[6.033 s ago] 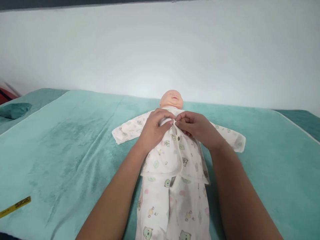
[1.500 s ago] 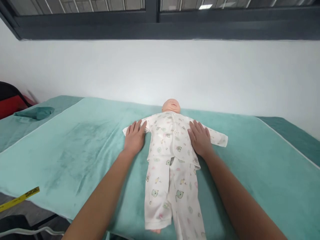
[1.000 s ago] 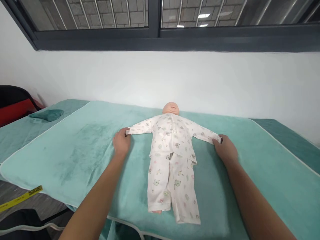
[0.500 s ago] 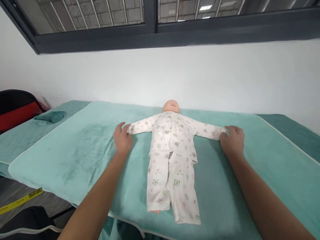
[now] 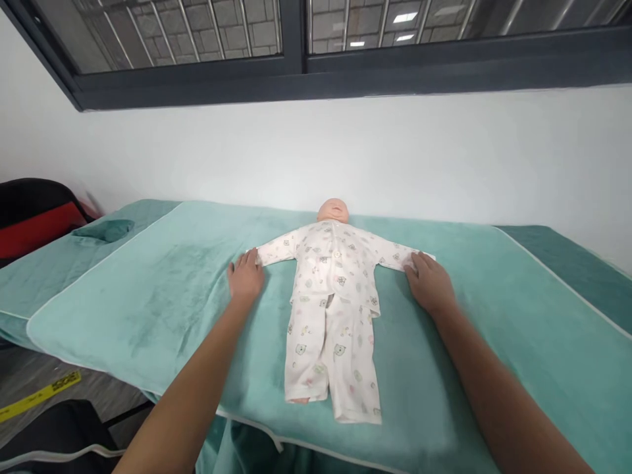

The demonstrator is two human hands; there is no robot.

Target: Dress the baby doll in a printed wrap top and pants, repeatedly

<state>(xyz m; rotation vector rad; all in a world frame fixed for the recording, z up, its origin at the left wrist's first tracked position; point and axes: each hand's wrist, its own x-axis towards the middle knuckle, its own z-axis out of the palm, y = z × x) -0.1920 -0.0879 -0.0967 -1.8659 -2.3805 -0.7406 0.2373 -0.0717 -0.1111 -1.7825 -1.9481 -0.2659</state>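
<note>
Far left, black-and-red bag (image 5: 42, 224) by the white wall (image 5: 316, 151), small bunched teal cloth (image 5: 105, 230) just beside it. Lower left: yellow strip (image 5: 39, 397), dark padded object (image 5: 59, 431), pale cable (image 5: 64, 454) across it. Then my left hand (image 5: 245, 273), palm down, fingers over the cuff end of the near sleeve (image 5: 280, 249); can't tell if the grip is closed on fabric or just resting. Center: baby doll (image 5: 333, 210) on its back on the teal blanket (image 5: 162, 296), head toward the wall, arms spread. Wears a white printed top (image 5: 330, 263) with a round button at the chest, and matching pants (image 5: 330, 355); a bit of foot shows at the left pant hem. Next, my right hand (image 5: 429, 283), fingertips on the other sleeve (image 5: 392, 253) near its cuff, cuff edge poking out past them; can't tell that grip either. Dark-framed window (image 5: 296, 82) spans the top, bars behind the glass.
</note>
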